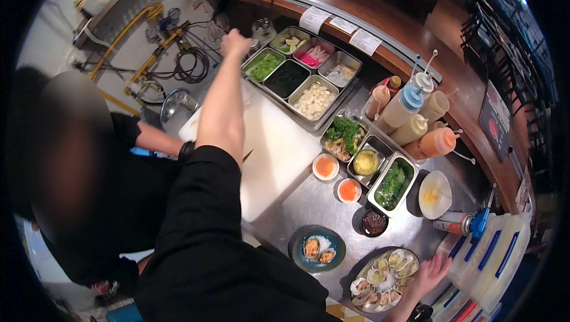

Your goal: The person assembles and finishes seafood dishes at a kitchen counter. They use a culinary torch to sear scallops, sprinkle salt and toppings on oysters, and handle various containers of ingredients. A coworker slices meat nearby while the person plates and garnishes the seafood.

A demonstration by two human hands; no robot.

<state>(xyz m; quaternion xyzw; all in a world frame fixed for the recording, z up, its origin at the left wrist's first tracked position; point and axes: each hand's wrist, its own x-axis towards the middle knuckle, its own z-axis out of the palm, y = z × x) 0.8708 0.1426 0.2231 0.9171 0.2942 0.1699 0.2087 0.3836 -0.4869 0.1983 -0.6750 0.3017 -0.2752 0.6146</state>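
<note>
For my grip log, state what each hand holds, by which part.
The left hand looks curled; whether it holds anything cannot be told. The right hand, open beside the oyster platter, holds nothing.

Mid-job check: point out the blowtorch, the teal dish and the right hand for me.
Blowtorch [454, 223]: head view, on its canister.
Teal dish [295, 251]: head view, on its left rim.
Right hand [430, 275]: head view, on the middle of the hand.

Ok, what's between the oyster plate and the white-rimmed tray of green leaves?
In the head view, a dark sauce bowl lies between the oyster plate and the white-rimmed tray.
</note>
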